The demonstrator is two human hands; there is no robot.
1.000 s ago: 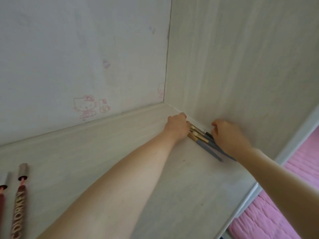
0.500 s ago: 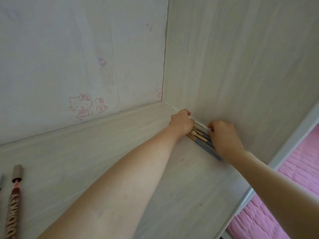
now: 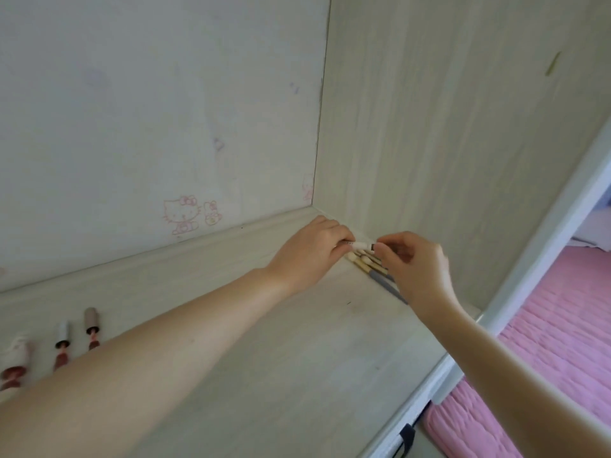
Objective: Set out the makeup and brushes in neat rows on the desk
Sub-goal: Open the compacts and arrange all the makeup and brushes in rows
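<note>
The left hand [image 3: 309, 251] and right hand [image 3: 415, 266] each pinch one end of a small white stick-shaped makeup item [image 3: 363, 246], holding it between them just above the bundle of grey-handled, gold-ferruled brushes [image 3: 372, 267] lying on the pale wood-grain counter [image 3: 297, 358] beneath them, against the side panel.

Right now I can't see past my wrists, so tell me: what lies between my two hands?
In the head view, a small white stick spans the gap, left hand and right hand each pinching one end.
</note>
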